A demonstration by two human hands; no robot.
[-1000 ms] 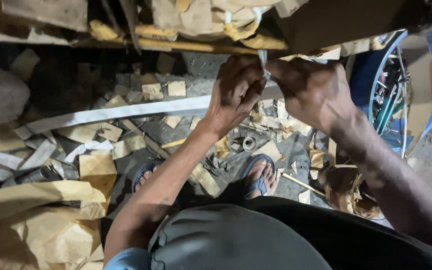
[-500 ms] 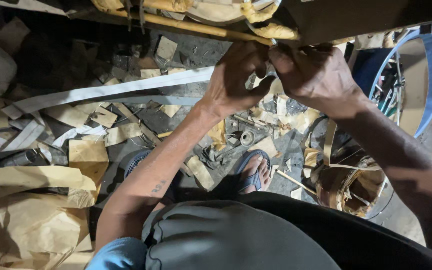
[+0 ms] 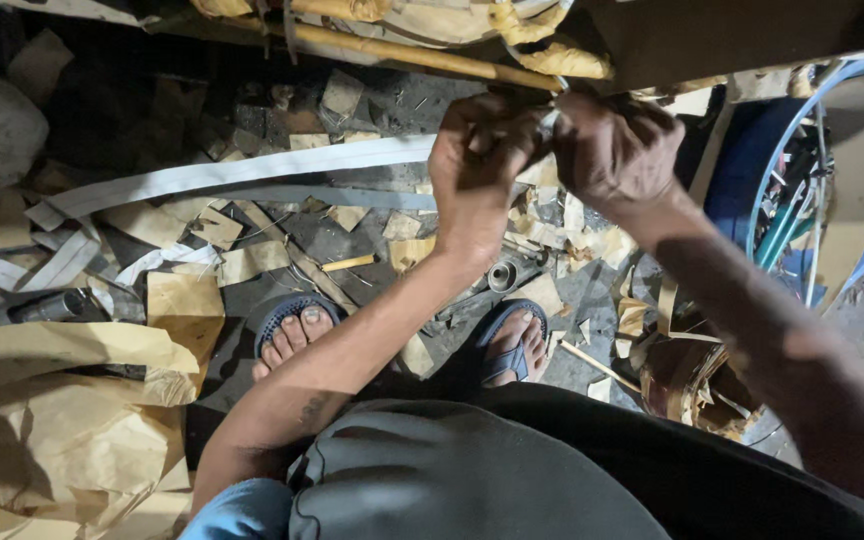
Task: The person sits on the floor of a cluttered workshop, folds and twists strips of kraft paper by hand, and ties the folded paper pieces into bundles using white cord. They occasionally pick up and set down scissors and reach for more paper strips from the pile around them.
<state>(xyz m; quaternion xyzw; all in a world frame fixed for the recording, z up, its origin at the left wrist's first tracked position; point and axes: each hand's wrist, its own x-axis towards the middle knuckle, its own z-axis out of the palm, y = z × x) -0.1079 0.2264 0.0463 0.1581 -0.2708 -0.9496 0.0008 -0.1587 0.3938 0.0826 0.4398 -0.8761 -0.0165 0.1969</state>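
A small pale strip is pinched between left hand and right hand; fingers closed tight; tension is best kept even.

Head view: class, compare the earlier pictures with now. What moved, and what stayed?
Both hands, left hand and right hand, kept pinching the pale strip together and now sit closer to the wooden pole. The strip's tail and both sandalled feet stayed put.

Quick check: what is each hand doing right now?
Left hand: closed, pinching the white strip.
Right hand: closed on the same strip's end.
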